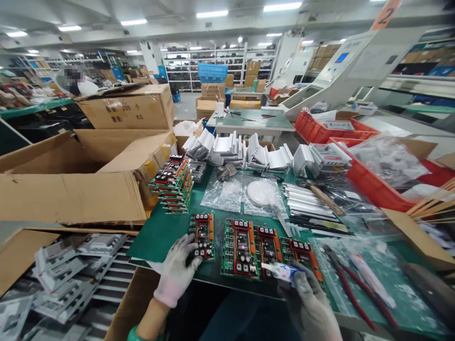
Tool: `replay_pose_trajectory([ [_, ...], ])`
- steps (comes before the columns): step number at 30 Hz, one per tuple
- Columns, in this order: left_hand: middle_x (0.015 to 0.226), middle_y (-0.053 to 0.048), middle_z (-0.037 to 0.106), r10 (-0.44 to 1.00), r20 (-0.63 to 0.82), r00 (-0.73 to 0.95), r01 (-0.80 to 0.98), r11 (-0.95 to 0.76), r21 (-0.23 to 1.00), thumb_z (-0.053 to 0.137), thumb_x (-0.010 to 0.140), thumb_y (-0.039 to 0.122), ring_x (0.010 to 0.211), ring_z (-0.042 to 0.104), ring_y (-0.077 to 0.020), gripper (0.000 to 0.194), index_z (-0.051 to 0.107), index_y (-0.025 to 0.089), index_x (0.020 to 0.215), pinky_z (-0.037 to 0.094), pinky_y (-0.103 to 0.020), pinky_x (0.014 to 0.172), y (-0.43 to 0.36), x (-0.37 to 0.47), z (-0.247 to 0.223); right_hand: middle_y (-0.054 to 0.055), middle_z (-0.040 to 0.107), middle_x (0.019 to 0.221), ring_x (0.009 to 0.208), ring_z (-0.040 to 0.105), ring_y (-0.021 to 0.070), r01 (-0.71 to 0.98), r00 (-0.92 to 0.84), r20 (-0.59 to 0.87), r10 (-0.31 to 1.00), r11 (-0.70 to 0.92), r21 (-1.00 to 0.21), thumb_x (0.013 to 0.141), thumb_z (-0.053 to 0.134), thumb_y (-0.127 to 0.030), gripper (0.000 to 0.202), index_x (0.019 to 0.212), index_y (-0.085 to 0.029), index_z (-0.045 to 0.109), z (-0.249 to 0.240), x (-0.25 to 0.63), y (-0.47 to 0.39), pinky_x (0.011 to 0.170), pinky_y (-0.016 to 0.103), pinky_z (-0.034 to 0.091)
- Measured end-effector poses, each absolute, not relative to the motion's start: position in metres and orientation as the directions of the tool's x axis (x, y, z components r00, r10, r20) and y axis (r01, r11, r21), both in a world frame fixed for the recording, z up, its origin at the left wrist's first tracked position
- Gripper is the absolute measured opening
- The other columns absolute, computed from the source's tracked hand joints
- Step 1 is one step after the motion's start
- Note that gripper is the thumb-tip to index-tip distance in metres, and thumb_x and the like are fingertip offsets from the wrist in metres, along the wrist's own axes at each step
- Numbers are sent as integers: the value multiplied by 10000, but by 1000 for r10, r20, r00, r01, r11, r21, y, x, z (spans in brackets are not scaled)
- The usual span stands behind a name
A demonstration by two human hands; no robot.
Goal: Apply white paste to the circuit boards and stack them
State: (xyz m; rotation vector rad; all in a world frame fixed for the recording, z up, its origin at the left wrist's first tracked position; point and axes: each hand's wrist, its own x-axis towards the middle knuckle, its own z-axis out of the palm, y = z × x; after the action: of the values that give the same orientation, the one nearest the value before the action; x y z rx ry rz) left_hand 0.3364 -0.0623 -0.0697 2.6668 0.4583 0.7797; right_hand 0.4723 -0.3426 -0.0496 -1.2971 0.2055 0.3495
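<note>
My left hand [179, 265], in a white glove, rests at the lower left edge of a green circuit board [204, 239]. Its fingers are apart and touch the board, which lies on the green mat. My right hand [305, 293], in a greyish glove, is closed around a white and blue squeeze tube [284, 272], nozzle pointing left. That nozzle is over the lower part of a middle circuit board [269, 246]. On either side of it lie a circuit board [241, 246] and another circuit board [304, 253], the latter partly hidden by my right hand.
Stacked circuit boards [174, 184] stand behind my left hand, near an open cardboard box [71, 194]. Silver heat sinks [227, 148] line the back. A white round lid [261, 192] lies on plastic. Red-handled pliers [346, 279] lie at right, beside red crates [377, 175].
</note>
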Motion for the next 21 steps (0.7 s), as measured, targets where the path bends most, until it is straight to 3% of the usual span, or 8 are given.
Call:
replay_pose_trajectory([
  [3, 1257, -45, 655, 388, 440, 810, 200, -888, 414, 606, 848, 276, 1221, 579, -269, 181, 671, 265, 1016, 504, -485, 1027, -59, 336, -69, -4, 702, 825, 683, 664, 204, -502, 863, -455, 221, 271, -821, 487, 905, -418, 671, 1093, -248, 671, -42, 477, -347, 580, 295, 576],
  [6, 1262, -45, 653, 408, 434, 803, 179, -860, 478, 578, 880, 308, 1261, 548, -255, 177, 657, 265, 1032, 518, -454, 1019, -59, 334, -67, -17, 703, 823, 693, 670, 200, -503, 864, -473, 170, 309, -807, 454, 915, -457, 778, 1153, -253, 639, -30, 478, -347, 584, 282, 572],
  [12, 1304, -62, 626, 402, 527, 749, 31, -815, 579, 539, 935, 366, 1316, 492, -236, 179, 617, 253, 1050, 519, -411, 1022, -69, 334, -56, -26, 695, 777, 675, 669, 187, -454, 888, -446, 109, 354, -818, 469, 907, -499, 759, 1140, -265, 639, -23, 481, -345, 593, 283, 578],
  [16, 1287, -70, 636, 318, 612, 724, 15, -894, 447, 521, 956, 350, 1308, 501, -237, 157, 594, 251, 1054, 545, -409, 977, -71, 335, -50, -22, 695, 762, 654, 666, 189, -459, 885, -449, 121, 379, -803, 443, 929, -448, 742, 1105, -254, 656, -30, 481, -350, 605, 306, 586],
  [21, 1246, -77, 659, 41, 712, 701, -105, -981, 160, 478, 982, 314, 1347, 451, -244, 183, 598, 241, 1098, 531, -399, 983, -72, 327, -43, -11, 717, 813, 675, 676, 189, -435, 895, -437, 94, 408, -803, 456, 928, -353, 620, 1022, -251, 697, -45, 484, -359, 637, 300, 588],
])
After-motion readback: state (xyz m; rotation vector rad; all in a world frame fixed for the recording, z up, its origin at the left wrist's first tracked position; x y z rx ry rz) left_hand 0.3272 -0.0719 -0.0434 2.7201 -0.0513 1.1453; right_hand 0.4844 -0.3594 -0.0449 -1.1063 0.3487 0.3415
